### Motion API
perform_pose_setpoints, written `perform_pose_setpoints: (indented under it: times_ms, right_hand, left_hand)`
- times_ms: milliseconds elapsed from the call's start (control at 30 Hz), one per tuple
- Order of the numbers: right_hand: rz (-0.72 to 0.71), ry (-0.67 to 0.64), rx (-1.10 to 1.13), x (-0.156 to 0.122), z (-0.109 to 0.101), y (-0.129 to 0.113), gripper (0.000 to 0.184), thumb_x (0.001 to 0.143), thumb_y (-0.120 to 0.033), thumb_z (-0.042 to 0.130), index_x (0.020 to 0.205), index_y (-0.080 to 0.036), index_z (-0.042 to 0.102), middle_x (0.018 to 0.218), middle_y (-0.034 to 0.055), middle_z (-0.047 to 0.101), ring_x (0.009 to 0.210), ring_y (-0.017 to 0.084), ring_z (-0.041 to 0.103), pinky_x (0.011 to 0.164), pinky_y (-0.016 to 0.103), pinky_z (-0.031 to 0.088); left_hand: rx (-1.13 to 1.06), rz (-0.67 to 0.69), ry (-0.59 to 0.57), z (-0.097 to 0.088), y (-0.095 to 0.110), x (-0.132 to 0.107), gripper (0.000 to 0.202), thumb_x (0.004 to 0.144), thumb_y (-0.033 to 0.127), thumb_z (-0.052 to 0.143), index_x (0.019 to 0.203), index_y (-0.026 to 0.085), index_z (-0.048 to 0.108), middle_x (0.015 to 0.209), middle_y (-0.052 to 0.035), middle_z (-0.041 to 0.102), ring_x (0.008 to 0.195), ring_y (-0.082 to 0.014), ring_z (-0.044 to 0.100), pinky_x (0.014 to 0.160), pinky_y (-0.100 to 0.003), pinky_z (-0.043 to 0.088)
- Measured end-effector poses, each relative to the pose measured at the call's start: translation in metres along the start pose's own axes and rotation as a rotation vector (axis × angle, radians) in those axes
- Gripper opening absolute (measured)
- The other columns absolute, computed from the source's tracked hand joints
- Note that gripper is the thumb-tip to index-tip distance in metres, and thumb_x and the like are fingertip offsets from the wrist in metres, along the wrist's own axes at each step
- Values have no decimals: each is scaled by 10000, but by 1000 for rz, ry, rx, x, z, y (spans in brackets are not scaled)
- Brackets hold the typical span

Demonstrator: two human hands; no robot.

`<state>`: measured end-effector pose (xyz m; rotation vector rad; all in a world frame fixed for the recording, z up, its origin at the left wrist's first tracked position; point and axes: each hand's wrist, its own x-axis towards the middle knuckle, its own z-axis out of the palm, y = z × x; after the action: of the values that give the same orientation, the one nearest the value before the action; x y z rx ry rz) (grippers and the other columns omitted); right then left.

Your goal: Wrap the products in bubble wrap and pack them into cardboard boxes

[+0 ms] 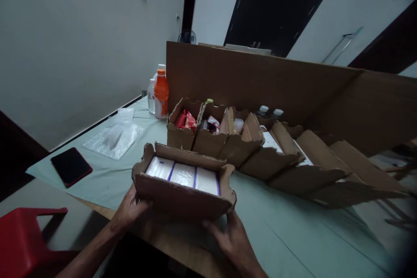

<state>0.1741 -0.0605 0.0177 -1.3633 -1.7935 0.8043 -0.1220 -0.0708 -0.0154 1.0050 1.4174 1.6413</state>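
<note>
Both hands hold a small open-topped cardboard box [182,197] near the table's front edge. My left hand [128,208] grips its lower left end, thumb on the near wall. At the lower right corner my right hand [230,236] is closed on it, with some fingers hidden behind and under the cardboard. Inside the box lie three white plastic-wrapped packs [183,175] side by side, with purple edges. Behind it, a row of similar cardboard boxes begins with one holding red packets [185,120].
Bottles, one an orange bottle [161,94], stand at the back left. Bubble wrap [114,139] and a dark phone [71,167] lie on the left of the green-covered table [260,221]. A tall cardboard panel [244,76] stands behind the boxes. A red stool [26,243] is at lower left.
</note>
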Motion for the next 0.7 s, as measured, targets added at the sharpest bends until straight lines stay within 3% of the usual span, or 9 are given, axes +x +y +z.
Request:
perform_pose_setpoints:
  times_ms: [67,167,300,400,467,533,600,700]
  right_hand:
    - [13,122,-13,9,7,2,461,778,-483,657,1153,-214,667,1129,125,722,1085,333,672,925,465,553]
    - [66,232,-55,26,-9,13,438,750,-545,630,1021,-203,675,969,107,745,931,311,695,838,414,563]
    - [205,363,-172,42,-48,37,545,705,-625,612,1023,-185,665,922,121,749,731,278,676,666,364,540]
    - [303,443,-282,41,-58,58,617,701,-658,589,1085,-181,659,882,139,746,676,293,668,605,373,511]
    - [335,429,-272,33,-53,74,646,719,-654,572,1153,-183,651,915,142,754,724,312,690,644,395,526]
    - [369,389,-232,21,-45,91,668,723,-647,568,1191,-178,654,977,147,761,815,338,709,708,427,545]
    - [408,383,-216,10,-37,106,673,720,-641,569,1190,-171,673,1038,159,759,919,368,708,766,459,553]
    - [458,387,-213,1,-35,120,657,729,-616,578,1206,-178,687,1084,152,753,955,376,703,788,472,557]
  left_hand:
    - [32,9,-167,13,4,11,459,663,356,764,1080,179,694,982,-79,755,994,-348,718,908,-458,576]
    - [12,26,-269,49,8,32,605,711,315,682,1284,141,598,1147,-89,719,1130,-341,661,1017,-464,511]
    - [-10,86,-504,111,4,66,810,685,237,642,1465,146,442,1399,-108,605,1255,-307,582,1086,-421,464]
    - [112,198,-589,135,-5,79,811,757,259,618,1518,140,366,1499,-109,516,1316,-277,536,1115,-394,437]
    - [246,244,-547,131,-14,78,685,804,272,600,1465,151,464,1422,-103,595,1255,-254,589,1073,-374,476]
    - [383,260,-463,109,-23,74,500,813,269,596,1303,176,631,1284,-97,688,1187,-252,632,1046,-381,496]
    - [488,249,-331,73,-28,76,368,782,249,613,1130,188,717,1219,-105,707,1200,-274,616,1087,-421,458]
    - [661,214,-36,4,-23,101,363,770,218,586,1114,172,692,1293,-133,636,1304,-300,518,1178,-484,332]
